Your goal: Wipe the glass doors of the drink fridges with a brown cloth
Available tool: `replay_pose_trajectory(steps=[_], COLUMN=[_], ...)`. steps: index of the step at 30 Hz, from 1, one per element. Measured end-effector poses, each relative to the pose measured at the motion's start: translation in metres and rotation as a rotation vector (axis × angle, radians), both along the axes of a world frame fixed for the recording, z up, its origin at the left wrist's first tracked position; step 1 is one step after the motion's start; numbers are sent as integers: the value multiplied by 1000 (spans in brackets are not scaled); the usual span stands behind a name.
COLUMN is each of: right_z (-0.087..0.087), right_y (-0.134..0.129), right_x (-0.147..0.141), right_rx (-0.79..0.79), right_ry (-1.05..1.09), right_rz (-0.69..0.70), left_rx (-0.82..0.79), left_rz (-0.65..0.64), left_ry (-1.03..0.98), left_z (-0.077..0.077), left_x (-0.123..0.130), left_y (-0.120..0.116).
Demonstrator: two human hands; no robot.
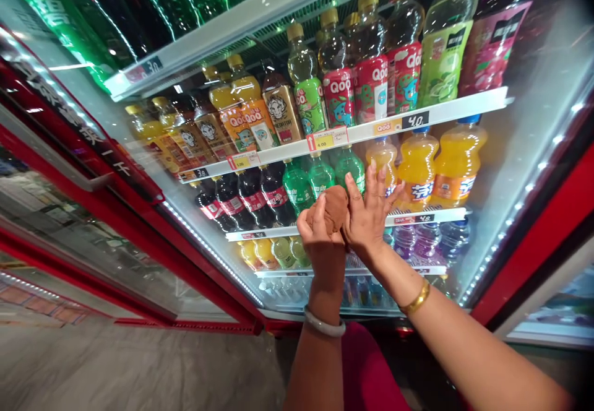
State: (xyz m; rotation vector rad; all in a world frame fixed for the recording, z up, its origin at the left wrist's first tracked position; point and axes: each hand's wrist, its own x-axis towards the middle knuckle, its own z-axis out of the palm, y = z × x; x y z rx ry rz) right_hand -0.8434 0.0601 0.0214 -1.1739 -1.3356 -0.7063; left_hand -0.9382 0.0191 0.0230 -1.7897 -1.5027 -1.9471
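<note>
A bunched brown cloth (338,207) is in my left hand (320,231), whose fingers curl over its near side. My right hand (369,210) is right beside it, fingers spread and stretched out, holding nothing. Its heel meets the edge of the cloth, though I cannot tell whether it presses on it. Both hands are in front of the lower shelf of an open drinks fridge. Beyond them stand green bottles (320,174) and orange soda bottles (415,166). A pale bangle circles my left wrist and a gold one my right.
Above, a shelf rail (362,132) with price tags carries juice bottles (340,83). Dark cola bottles (253,194) line the lower left. A red-framed glass door (139,237) stands swung out at left. Grey floor (185,361) lies below.
</note>
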Motion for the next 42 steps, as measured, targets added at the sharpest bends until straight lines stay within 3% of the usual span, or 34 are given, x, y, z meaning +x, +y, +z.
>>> replay_pose_trajectory(steps=[3,5,9,11,13,16,18,24,27,31,33,35,39,42], right_z=[-6,-9,-12,-12,-12,-13,-14,-17,-17,-17,-18,-18,-19,-19], right_y=[2,4,4,1,-1,-1,0,1,1,1,2,2,2,1], right_x=[-6,-6,-4,-2,-1,-1,-2,-4,-2,-2,-3,-4,-3,-3], right_rx=[-11,-3,14,34,48,70,81,91,97,98,94,92,103,106], right_ry=[-26,-37,-110,-162,-201,-216,-198,-174,-198,-196,-189,-183,-182,-179], right_rz=[26,24,47,62,60,49,46,70,58,40,38,36,51,55], left_rx=[52,80,35,36,46,62,71,115,97,63,97,103,27,15], left_rz=[116,183,27,-32,42,270,329,49,100,258,327,330,124,114], left_ry=[-90,-129,49,111,49,-211,-276,216,123,-188,-273,-234,45,49], left_z=[3,1,-14,-18,-14,0,2,-32,-28,4,13,9,-17,-20], left_x=[-23,-24,-9,-13,-30,-58,-61,-20,-30,-63,-65,-54,-22,-26], left_y=[5,7,5,5,7,15,17,3,5,17,21,21,16,15])
